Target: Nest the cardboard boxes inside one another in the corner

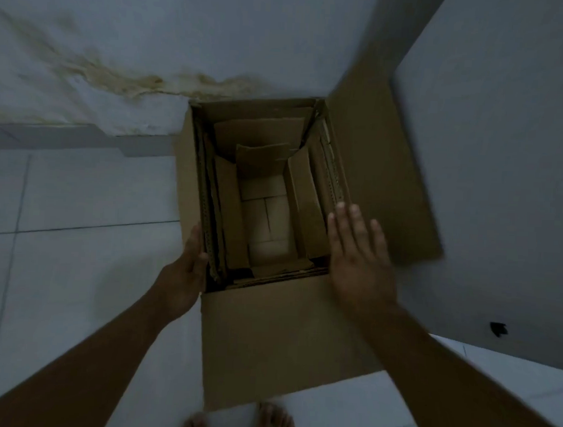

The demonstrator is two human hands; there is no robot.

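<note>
A large brown cardboard box [281,342] stands open in the room's corner, its near flap hanging toward me and its right flap [382,172] leaning on the wall. Inside it sit smaller boxes, one within another; the innermost box [267,219] shows a pale bottom. My left hand [187,270] presses against the outside of the big box's left wall near its front corner. My right hand [355,255] hovers flat, fingers spread, over the box's right rim, holding nothing.
White walls meet behind the box; the back wall [118,77] carries a brown stain. Pale floor tiles [77,269] spread to the left. My bare toes [274,423] show at the bottom edge. A small dark mark [497,329] sits on the right wall.
</note>
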